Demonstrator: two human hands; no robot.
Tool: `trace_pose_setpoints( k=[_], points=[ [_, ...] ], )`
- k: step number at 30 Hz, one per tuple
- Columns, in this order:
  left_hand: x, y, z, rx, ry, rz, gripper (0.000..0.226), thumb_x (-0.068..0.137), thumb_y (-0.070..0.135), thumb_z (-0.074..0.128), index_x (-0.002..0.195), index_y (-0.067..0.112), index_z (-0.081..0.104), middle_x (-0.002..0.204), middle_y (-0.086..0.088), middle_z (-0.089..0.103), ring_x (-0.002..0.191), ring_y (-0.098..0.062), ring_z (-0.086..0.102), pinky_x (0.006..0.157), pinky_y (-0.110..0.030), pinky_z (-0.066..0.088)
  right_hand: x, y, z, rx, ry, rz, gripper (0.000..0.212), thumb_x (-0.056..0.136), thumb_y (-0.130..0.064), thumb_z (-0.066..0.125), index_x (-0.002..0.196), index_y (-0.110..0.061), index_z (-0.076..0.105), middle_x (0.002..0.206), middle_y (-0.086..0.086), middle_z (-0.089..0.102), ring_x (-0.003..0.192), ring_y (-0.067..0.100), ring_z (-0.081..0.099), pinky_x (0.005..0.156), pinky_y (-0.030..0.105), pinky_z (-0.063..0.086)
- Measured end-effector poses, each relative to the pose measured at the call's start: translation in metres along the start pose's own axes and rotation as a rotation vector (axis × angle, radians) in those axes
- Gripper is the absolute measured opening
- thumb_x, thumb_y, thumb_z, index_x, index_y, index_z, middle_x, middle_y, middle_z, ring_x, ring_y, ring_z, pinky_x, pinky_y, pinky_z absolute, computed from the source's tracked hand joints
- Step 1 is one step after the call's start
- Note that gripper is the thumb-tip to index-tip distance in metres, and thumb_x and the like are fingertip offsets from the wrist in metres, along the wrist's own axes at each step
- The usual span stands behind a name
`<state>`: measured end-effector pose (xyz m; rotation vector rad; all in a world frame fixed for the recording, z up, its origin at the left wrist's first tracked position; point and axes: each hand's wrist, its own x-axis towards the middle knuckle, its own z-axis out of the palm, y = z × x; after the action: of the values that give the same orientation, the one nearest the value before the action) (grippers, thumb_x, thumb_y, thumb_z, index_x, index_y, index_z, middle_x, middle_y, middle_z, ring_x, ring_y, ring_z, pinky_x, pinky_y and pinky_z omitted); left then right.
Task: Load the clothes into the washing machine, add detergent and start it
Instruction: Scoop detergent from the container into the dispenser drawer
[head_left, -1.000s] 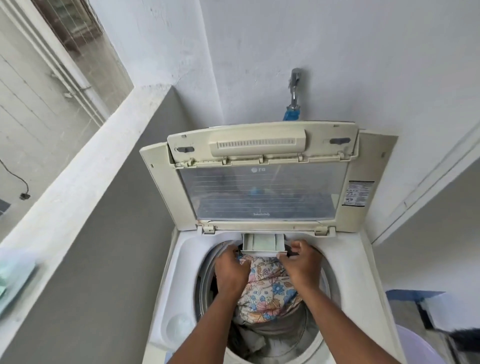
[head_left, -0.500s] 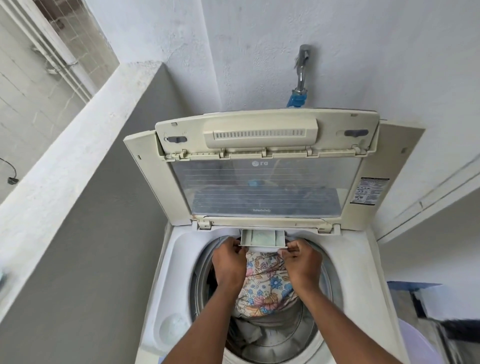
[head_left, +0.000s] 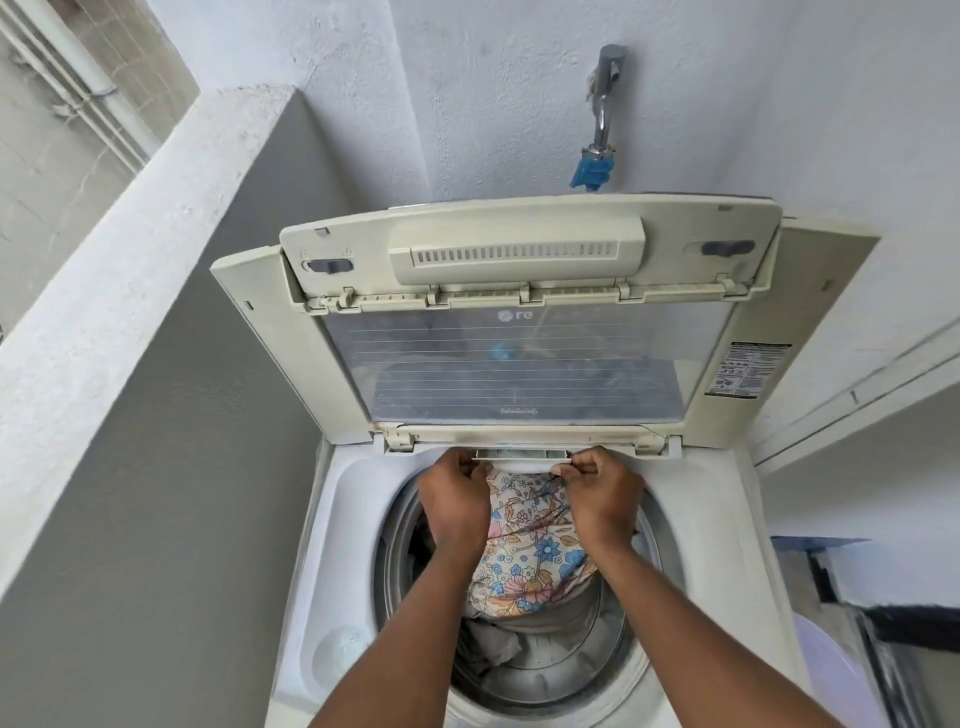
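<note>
A white top-loading washing machine (head_left: 717, 561) stands below me with its folding lid (head_left: 524, 358) raised against the wall. A flowered cloth (head_left: 535, 551) and grey clothes (head_left: 493, 644) lie in the drum. At the back rim of the opening, the small detergent drawer (head_left: 522, 456) is almost flush with the machine. My left hand (head_left: 454, 501) pinches its left end and my right hand (head_left: 605, 496) pinches its right end, both over the drum.
A metal tap (head_left: 605, 98) with a blue hose connector (head_left: 592, 171) is on the wall above the lid. A grey half wall with a white ledge (head_left: 135, 249) runs along the left. A lilac tub's rim (head_left: 831, 670) shows at the lower right.
The detergent drawer has slid back into the machine between my two hands; earlier it stuck out further over the drum. My head has come closer.
</note>
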<state>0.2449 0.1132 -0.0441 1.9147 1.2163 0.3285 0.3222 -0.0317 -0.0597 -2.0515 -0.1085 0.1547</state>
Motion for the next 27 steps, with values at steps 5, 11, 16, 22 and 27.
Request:
trace_pose_setpoints(
  k=[5,11,16,22,27],
  points=[
    [0.001,0.003,-0.001,-0.028,0.021,-0.033,0.004,0.088,0.017,0.081,0.092,0.016,0.080,0.076,0.009,0.075,0.065,0.000,0.066,0.052,-0.004,0.042,-0.002,-0.001,0.002,0.023,0.056,-0.001,0.017,0.082,-0.001,0.083,0.080,-0.016,0.073,0.073,-0.010,0.074,0.069,-0.001,0.071,0.060,0.022,0.060],
    [0.004,0.002,0.000,-0.009,0.019,-0.036,0.003,0.090,0.016,0.079,0.090,0.018,0.081,0.072,0.014,0.072,0.063,0.003,0.064,0.053,-0.006,0.040,-0.003,0.002,0.010,0.020,0.097,0.032,0.014,0.082,0.000,0.082,0.079,-0.010,0.074,0.073,-0.009,0.075,0.066,-0.005,0.069,0.056,0.008,0.050],
    [0.010,0.002,0.002,0.057,0.037,-0.016,0.005,0.091,0.019,0.077,0.090,0.017,0.082,0.076,0.006,0.077,0.068,-0.012,0.069,0.066,-0.027,0.054,0.002,-0.002,0.016,0.011,0.128,0.100,0.013,0.083,-0.001,0.082,0.077,-0.009,0.073,0.074,-0.008,0.075,0.063,-0.005,0.068,0.052,0.009,0.050],
    [0.011,0.006,-0.002,0.076,0.021,0.009,0.005,0.088,0.020,0.081,0.086,0.016,0.079,0.077,0.005,0.077,0.073,-0.014,0.070,0.073,-0.035,0.059,0.001,-0.006,0.018,-0.037,0.116,0.141,0.014,0.085,-0.003,0.081,0.077,-0.010,0.071,0.076,-0.006,0.077,0.064,-0.002,0.069,0.049,0.011,0.049],
    [0.003,0.007,-0.011,0.084,0.009,0.058,0.014,0.087,0.028,0.081,0.086,0.015,0.074,0.076,0.005,0.076,0.071,-0.016,0.071,0.070,-0.033,0.059,-0.003,-0.018,0.009,-0.092,0.084,0.149,0.017,0.083,-0.013,0.085,0.079,-0.019,0.069,0.072,-0.012,0.070,0.063,0.006,0.068,0.056,0.031,0.060]
  ],
)
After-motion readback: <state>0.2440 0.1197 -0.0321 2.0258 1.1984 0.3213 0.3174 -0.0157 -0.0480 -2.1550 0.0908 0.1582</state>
